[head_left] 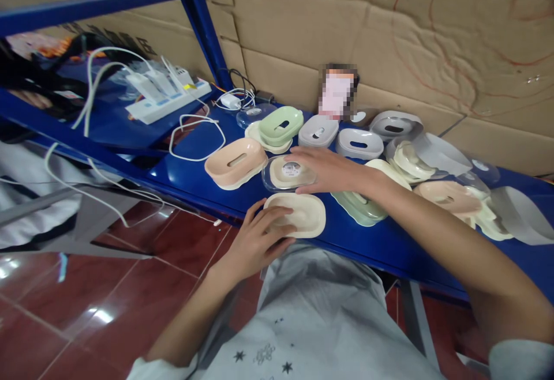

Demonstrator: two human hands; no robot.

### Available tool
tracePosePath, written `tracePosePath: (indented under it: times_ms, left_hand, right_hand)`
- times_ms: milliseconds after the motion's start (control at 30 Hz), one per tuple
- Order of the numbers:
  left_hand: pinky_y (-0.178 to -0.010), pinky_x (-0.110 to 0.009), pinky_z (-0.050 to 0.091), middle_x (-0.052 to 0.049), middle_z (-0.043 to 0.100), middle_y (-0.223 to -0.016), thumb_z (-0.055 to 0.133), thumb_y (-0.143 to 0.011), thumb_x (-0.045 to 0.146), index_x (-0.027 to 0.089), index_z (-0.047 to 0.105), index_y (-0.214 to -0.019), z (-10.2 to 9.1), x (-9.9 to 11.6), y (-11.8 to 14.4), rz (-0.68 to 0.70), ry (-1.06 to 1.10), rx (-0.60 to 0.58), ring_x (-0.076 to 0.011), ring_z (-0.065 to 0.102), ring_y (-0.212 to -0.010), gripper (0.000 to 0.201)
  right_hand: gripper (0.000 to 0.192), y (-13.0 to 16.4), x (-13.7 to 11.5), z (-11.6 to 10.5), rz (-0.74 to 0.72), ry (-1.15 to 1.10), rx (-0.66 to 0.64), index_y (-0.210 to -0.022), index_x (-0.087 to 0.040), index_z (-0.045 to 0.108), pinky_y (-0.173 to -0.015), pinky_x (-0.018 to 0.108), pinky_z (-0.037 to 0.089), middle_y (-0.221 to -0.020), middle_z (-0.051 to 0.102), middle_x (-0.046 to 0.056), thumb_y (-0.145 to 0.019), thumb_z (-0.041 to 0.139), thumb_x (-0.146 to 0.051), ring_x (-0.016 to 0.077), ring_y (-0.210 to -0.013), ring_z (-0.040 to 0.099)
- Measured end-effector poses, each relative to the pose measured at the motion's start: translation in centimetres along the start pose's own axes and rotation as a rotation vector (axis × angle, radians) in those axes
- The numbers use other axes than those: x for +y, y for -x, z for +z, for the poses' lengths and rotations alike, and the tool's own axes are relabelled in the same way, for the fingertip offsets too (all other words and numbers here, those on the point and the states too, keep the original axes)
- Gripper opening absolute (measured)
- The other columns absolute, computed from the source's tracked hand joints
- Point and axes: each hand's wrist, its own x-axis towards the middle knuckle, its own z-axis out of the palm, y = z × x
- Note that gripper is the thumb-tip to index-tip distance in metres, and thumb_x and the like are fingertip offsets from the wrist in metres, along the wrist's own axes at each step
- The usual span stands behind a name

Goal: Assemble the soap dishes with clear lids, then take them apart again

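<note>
My left hand [262,233] is at the shelf's front edge, fingers over the left end of a shallow cream soap dish [309,213] and thumb along its near side. My right hand [322,166] reaches across to a clear plastic lid [269,183] with a round label, its fingers at the far edge and thumb at the near right. A cream surface shows beneath that lid. Left of it stands a peach soap dish [238,164] with a slotted inside; behind is a green soap dish [281,127]. Another pale green soap dish [363,210] is partly hidden under my right forearm.
Grey and white soap dishes [359,143] stand along the back, near a phone [337,91] leaning on cardboard. More peach parts [450,195] and grey covers [523,213] lie to the right. A power strip [168,100] with white cables is at left, beyond a blue frame bar [86,138].
</note>
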Motion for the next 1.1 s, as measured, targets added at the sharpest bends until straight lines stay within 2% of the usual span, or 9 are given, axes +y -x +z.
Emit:
tracePosePath:
  times_ms: [133,267,367,533,667,733,833,967,1100]
  left_hand:
    - [-0.127,-0.053,0.038,-0.011,0.073,-0.137,0.073,-0.103,0.023,0.025,0.071,-0.119,0.1,-0.1,0.1,-0.003,0.016,0.000,-0.0244,0.068,-0.131,0.016]
    - [-0.127,-0.052,0.040,-0.010,0.073,-0.137,0.072,-0.102,0.022,0.025,0.072,-0.117,0.1,0.0,0.0,-0.012,0.021,0.013,-0.0242,0.069,-0.130,0.015]
    - [-0.126,-0.053,0.042,-0.010,0.073,-0.137,0.072,-0.102,0.022,0.025,0.072,-0.116,0.1,0.1,0.0,-0.022,0.016,0.011,-0.0241,0.070,-0.130,0.014]
    - [-0.124,-0.054,0.044,-0.008,0.075,-0.136,0.074,-0.100,0.020,0.026,0.073,-0.114,-0.3,0.0,0.4,-0.043,0.026,0.022,-0.0245,0.071,-0.128,0.016]
    - [-0.122,-0.054,0.045,-0.008,0.076,-0.135,0.074,-0.098,0.018,0.026,0.073,-0.113,-0.9,-0.3,0.7,-0.070,0.018,0.047,-0.0249,0.072,-0.125,0.017]
    - [-0.121,-0.054,0.045,-0.008,0.076,-0.134,0.074,-0.099,0.019,0.026,0.073,-0.113,-1.0,-0.4,0.8,-0.077,0.008,0.053,-0.0248,0.073,-0.124,0.016]
    - [-0.119,-0.052,0.046,-0.008,0.077,-0.132,0.075,-0.100,0.021,0.026,0.071,-0.112,-1.1,-0.5,0.8,-0.072,-0.012,0.066,-0.0244,0.073,-0.123,0.014]
    - [-0.117,-0.052,0.046,-0.009,0.077,-0.132,0.075,-0.100,0.022,0.025,0.070,-0.112,-1.1,-0.5,0.7,-0.056,-0.030,0.075,-0.0244,0.072,-0.122,0.013]
    - [-0.118,-0.052,0.046,-0.009,0.077,-0.132,0.075,-0.101,0.022,0.025,0.070,-0.112,-1.0,-0.4,0.8,-0.063,-0.028,0.068,-0.0243,0.073,-0.121,0.012]
  right_hand:
    - [0.075,-0.4,0.3,0.1,-0.038,-0.063,-0.019,-0.155,-0.029,0.057,-0.123,0.051,0.046,-0.167,0.053,0.010,-0.086,0.085,-0.042,0.0342,-0.149,0.055]
    - [0.064,-1.0,1.0,-2.1,-0.053,-0.016,0.130,-0.153,-0.026,0.058,-0.124,0.057,0.042,-0.160,0.058,0.013,-0.095,0.074,-0.049,0.0359,-0.147,0.054]
    - [0.065,-1.9,3.3,-3.7,0.007,0.078,0.237,-0.156,-0.021,0.053,-0.125,0.058,0.040,-0.163,0.054,0.017,-0.100,0.066,-0.051,0.0361,-0.150,0.051]
    - [0.070,-2.3,6.8,-3.3,0.142,0.194,0.219,-0.158,-0.019,0.052,-0.124,0.063,0.037,-0.170,0.046,0.020,-0.100,0.063,-0.055,0.0403,-0.156,0.044]
    - [0.058,-1.3,4.8,-2.4,0.096,0.299,0.223,-0.153,-0.018,0.058,-0.121,0.059,0.035,-0.159,0.057,0.019,-0.106,0.054,-0.051,0.0401,-0.149,0.048]
    - [0.047,-0.9,2.5,-2.1,0.035,0.338,0.145,-0.142,-0.018,0.067,-0.112,0.052,0.041,-0.142,0.068,0.017,-0.110,0.048,-0.046,0.0361,-0.134,0.058]
    - [0.039,-0.5,-0.4,-1.5,-0.019,0.446,0.004,-0.130,-0.017,0.072,-0.103,0.046,0.042,-0.129,0.072,0.017,-0.111,0.047,-0.040,0.0335,-0.121,0.062]
    - [0.040,-0.5,-1.8,-0.9,0.025,0.554,-0.005,-0.140,-0.014,0.066,-0.108,0.051,0.040,-0.143,0.066,0.020,-0.108,0.056,-0.036,0.0385,-0.133,0.057]
    - [0.068,-0.8,-1.1,-0.6,0.143,0.541,0.067,-0.161,-0.017,0.047,-0.112,0.060,0.041,-0.167,0.046,0.023,-0.102,0.067,-0.045,0.0441,-0.149,0.045]
